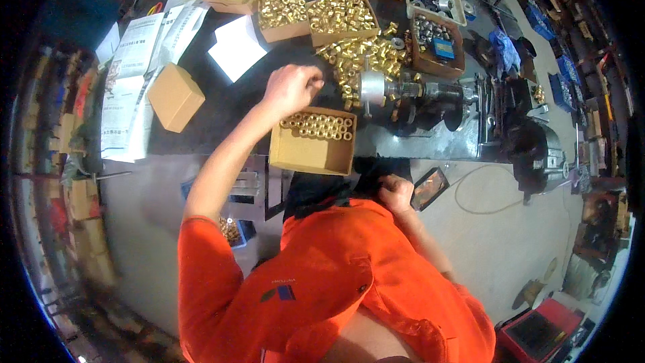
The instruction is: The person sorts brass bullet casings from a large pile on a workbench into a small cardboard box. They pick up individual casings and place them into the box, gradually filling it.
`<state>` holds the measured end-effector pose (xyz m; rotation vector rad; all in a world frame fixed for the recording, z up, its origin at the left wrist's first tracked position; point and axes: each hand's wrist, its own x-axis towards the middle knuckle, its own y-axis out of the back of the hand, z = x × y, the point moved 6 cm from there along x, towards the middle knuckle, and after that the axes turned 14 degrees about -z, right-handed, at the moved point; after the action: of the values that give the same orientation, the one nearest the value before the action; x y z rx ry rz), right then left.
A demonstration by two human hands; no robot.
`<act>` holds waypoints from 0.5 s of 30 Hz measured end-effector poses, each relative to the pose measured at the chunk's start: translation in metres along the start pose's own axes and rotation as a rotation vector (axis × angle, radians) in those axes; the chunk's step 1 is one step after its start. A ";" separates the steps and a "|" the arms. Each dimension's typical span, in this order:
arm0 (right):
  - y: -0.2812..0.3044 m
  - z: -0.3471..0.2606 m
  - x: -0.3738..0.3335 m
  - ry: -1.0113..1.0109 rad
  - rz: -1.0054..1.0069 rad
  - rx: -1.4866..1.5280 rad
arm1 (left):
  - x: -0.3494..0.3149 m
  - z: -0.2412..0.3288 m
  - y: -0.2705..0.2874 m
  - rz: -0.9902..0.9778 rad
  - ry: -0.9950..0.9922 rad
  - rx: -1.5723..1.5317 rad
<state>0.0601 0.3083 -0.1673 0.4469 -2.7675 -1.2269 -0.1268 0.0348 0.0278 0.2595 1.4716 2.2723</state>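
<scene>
My left hand (290, 88) is over the dark bench, just beyond the far left corner of an open cardboard box (309, 156). Its fingers are curled closed, and whatever they may hold is hidden. Inside the box, brass fittings (319, 125) stand in rows along the far side; the near part shows bare cardboard. To the right of my left hand, a loose heap of brass fittings (366, 54) spreads beside a metal clamping fixture (373, 89). My right hand (396, 191) is low by my lap, below the bench edge, its fingers curled in and partly hidden.
Two boxes full of brass fittings, a left one (265, 25) and a right one (336, 25), stand behind the heap. White paper (236, 50), newspaper (131, 74) and a closed carton (176, 97) lie left. A parts box (437, 64) and a dark round machine (537, 151) are right.
</scene>
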 end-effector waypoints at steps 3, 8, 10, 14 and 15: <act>-0.001 0.000 0.001 0.004 0.009 -0.026 | 0.040 -0.028 -0.032 -0.127 0.075 -0.087; 0.000 0.000 0.000 0.016 0.003 -0.015 | 0.061 -0.032 -0.053 -0.228 0.108 -0.024; 0.003 -0.005 0.001 0.010 -0.011 -0.005 | 0.063 -0.035 -0.053 -0.250 0.089 -0.051; 0.003 -0.006 0.002 -0.023 -0.039 -0.018 | 0.055 -0.045 -0.043 -0.267 0.103 -0.066; 0.003 -0.007 0.002 -0.022 -0.042 -0.020 | 0.051 -0.048 -0.038 -0.283 0.111 -0.031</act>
<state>0.0587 0.3048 -0.1606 0.4953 -2.7750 -1.2749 -0.1812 0.0312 -0.0300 -0.0821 1.4246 2.1058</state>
